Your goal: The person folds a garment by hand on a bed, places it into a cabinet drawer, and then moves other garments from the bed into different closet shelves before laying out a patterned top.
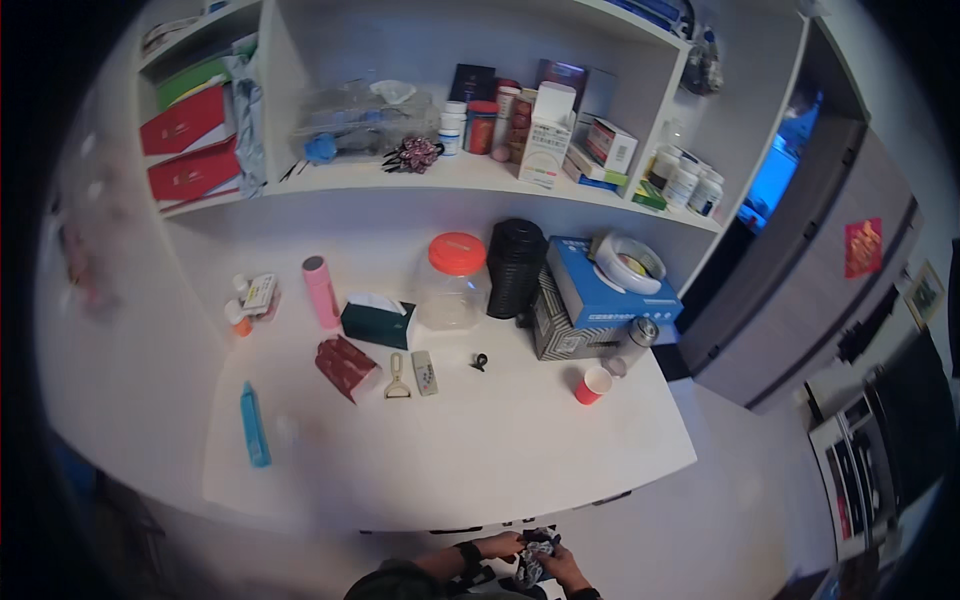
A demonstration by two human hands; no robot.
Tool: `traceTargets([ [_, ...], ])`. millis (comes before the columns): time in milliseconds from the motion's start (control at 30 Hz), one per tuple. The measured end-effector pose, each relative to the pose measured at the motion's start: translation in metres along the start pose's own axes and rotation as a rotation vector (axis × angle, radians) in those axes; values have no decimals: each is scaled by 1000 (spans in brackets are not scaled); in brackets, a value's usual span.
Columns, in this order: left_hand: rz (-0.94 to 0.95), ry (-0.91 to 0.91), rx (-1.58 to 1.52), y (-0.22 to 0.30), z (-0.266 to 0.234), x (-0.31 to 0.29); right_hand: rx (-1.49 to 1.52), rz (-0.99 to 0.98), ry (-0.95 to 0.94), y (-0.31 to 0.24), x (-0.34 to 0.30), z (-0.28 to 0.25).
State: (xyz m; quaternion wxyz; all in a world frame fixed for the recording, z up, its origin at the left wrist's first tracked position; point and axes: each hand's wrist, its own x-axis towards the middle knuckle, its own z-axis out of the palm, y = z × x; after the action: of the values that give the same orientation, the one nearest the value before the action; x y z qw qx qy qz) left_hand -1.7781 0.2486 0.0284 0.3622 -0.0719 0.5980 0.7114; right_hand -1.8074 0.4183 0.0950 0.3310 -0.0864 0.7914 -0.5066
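A smooth white table (480,470) stands beneath a crowded shelf (340,186), near a grey door (780,290). Below the table's near edge, the left hand (503,545) and right hand (567,568) both grip a crumpled dark-and-white bundle (534,560).

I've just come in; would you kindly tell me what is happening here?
The person's left hand and right hand are holding a bunched grey-and-white item, perhaps cloth, in front of the desk. On the desk, a peeler and a remote control lie and a red cup stands, all apart from both hands.
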Motion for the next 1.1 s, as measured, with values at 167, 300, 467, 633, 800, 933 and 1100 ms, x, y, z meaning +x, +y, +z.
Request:
traceTargets([
  [167,357,210,1146,-30,-22,47,-480,-121,-189,52,69,-36],
  [300,239,573,1269,-62,-23,32,-405,-201,-394,27,91,-24],
  [467,-1,735,-180,-26,-1,67,-489,-240,-333,46,107,-58],
  [633,175,883,230,-56,-1,91,-388,-115,-387,87,120,-48],
  [800,193,1040,-183,-54,13,102,-431,-264,-396,102,127,-43],
  [933,253,1191,-164,-77,12,108,-597,-216,-400,107,131,-28],
  [1100,234,1259,-322,-109,8,137,-328,-130,-425,120,131,-24],
])
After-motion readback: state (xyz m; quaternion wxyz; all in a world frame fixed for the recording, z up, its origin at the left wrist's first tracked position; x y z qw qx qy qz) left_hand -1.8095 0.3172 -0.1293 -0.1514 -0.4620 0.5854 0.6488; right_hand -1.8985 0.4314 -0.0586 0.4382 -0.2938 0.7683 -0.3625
